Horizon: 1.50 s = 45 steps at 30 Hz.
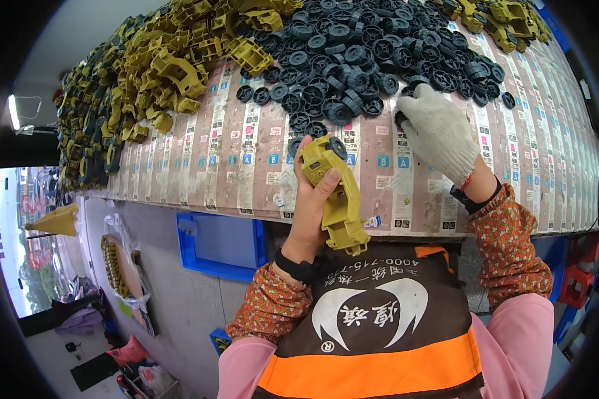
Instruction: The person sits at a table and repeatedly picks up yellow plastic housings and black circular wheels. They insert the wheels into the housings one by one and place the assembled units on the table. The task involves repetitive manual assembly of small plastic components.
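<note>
My bare left hand (311, 193) is wrapped round a yellow plastic toy truck body (343, 206), held tilted over the table's near edge. A dark wheel (337, 147) sits at the upper end of that body. My right hand (436, 130), in a pale knitted glove, is at the near edge of a heap of dark toy wheels (359, 60). Its fingers are closed, and a dark toy wheel (400, 120) shows by the thumb, partly covered by the glove. Another dark wheel lies by the fingertips; the glove hides how firmly each is gripped.
A large pile of yellow toy bodies (173, 73) covers the table's left side, some with wheels. More yellow bodies (496, 20) lie at the far right. The table (206, 173) has a printed, striped covering. Below its near edge stand a blue tray (223, 246) and red bins (576, 286).
</note>
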Motion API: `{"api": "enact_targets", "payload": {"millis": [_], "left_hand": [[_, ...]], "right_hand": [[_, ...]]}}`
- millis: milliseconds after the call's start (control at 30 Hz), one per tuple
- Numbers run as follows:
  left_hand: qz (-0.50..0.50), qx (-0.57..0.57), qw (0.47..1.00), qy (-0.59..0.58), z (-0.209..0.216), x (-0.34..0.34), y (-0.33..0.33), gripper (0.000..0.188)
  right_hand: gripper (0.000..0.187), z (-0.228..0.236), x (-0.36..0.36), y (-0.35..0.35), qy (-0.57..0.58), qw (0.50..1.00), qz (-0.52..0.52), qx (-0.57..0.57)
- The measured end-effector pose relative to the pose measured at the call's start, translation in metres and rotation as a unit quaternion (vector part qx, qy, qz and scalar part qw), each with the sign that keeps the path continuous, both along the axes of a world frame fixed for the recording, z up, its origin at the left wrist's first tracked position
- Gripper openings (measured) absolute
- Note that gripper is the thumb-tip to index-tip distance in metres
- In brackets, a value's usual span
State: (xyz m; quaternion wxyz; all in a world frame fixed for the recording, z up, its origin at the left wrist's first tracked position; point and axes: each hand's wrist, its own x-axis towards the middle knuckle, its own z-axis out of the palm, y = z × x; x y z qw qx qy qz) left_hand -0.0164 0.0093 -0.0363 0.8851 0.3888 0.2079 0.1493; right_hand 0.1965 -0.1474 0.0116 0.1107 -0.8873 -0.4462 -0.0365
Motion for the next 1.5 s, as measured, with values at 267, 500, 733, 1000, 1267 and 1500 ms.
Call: {"api": "enact_targets", "payload": {"millis": [267, 500, 733, 1000, 1267, 1500], "left_hand": [[0.056, 0.001, 0.998, 0.006, 0.000, -0.003, -0.003, 0.085], [0.089, 0.060, 0.994, 0.010, 0.003, 0.002, -0.013, 0.087], [0.108, 0.073, 0.991, 0.007, 0.004, 0.004, -0.014, 0.088], [0.120, 0.128, 0.985, -0.004, -0.001, 0.006, -0.020, 0.087], [0.144, 0.127, 0.981, -0.022, -0.006, 0.006, -0.021, 0.088], [0.142, 0.128, 0.981, -0.024, -0.004, 0.007, -0.023, 0.088]], "right_hand": [[0.015, 0.010, -0.055, -0.019, 0.255, 0.960, 0.032, 0.108], [0.024, 0.002, -0.116, -0.031, 0.450, 0.873, -0.020, 0.186], [0.031, 0.008, -0.126, -0.031, 0.450, 0.873, -0.010, 0.189], [0.031, -0.013, -0.124, -0.034, 0.482, 0.837, -0.053, 0.252], [0.032, 0.000, -0.123, -0.034, 0.427, 0.881, -0.015, 0.201], [0.026, 0.001, -0.127, -0.030, 0.423, 0.877, -0.033, 0.224]]}}
